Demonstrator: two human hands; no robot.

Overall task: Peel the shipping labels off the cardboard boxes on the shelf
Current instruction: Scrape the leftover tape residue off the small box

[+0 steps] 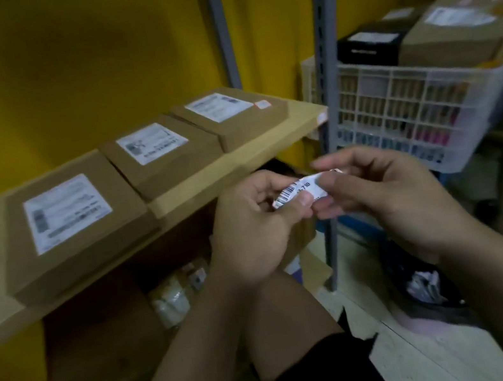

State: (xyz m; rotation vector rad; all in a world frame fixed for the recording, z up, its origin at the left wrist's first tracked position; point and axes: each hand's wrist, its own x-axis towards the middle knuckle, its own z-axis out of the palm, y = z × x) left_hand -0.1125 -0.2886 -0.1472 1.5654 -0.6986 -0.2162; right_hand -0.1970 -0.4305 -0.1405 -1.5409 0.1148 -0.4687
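Note:
Three flat cardboard boxes lie in a row on the pale wooden shelf (294, 115): a near box (86, 249), a middle box (172, 170) and a far box (251, 123). Each carries a white shipping label on top: near label (67, 211), middle label (152, 142), far label (218, 106). In front of the shelf both hands hold a crumpled white label (297, 191) with a barcode. My left hand (250, 227) pinches its left end, my right hand (378, 191) pinches its right end.
A grey metal upright (326, 52) stands right of the shelf. Behind it a white plastic crate (404, 109) carries a black box (369, 48) and brown parcels (457, 29) with labels. Bags and packages lie under the shelf. My knee (283, 319) is below the hands.

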